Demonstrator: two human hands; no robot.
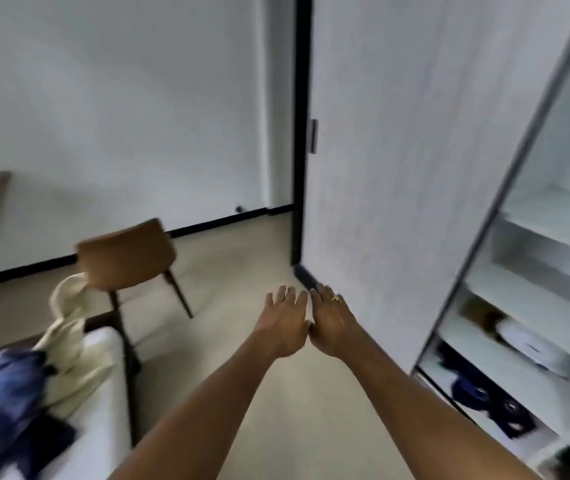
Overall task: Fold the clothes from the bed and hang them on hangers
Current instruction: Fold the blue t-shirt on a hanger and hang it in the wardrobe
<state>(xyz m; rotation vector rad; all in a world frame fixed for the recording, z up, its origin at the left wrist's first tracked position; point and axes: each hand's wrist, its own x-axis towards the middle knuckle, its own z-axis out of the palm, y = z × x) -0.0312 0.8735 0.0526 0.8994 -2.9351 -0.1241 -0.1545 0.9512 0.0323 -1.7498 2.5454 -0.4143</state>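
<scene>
Fingers [281, 294] of both hands are straight and slightly apart, holding nothing. The left hand [285, 323] and right hand [333, 320] hover side by side, thumbs nearly touching, over the beige floor [242, 271]. At eight o'clock, three blurred clothes [68, 344], blue, cream and dark, lie heaped on the white bed [103, 427]. One brown chair [127, 254] stands at ten o'clock, one open shelved wardrobe [553, 271] at three.

Both bare arms reach to mid-frame, the left hand [285, 327] and ringed right hand [332, 323] side by side, fingers [281, 295] straight. Blue and cream clothes [34, 372] lie on the white bed [99, 427], lower left.
</scene>
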